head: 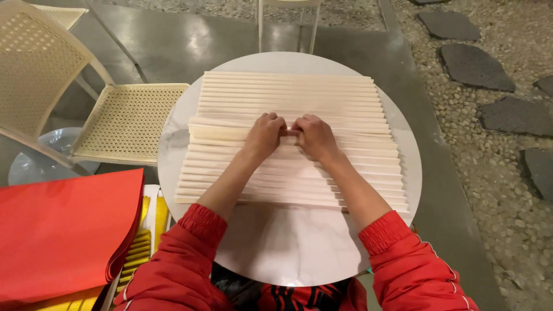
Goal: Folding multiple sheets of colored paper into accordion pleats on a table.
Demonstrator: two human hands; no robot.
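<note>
Both hands meet mid-frame, left hand (264,134) and right hand (314,136) side by side with fingers curled, pinching one fold of the pleated cream paper (345,103) that spreads across the round white table (276,247). Red paper (57,236) lies at lower left over yellow sheets (138,253). Farther off, upper left, stands a cream chair (127,121).

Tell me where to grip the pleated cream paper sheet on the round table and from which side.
Grip the pleated cream paper at its middle fold ridge, coming from the near edge, a judgement from its pose: the pleats run left to right, and the left hand and right hand already pinch side by side there on the round white table.
</note>
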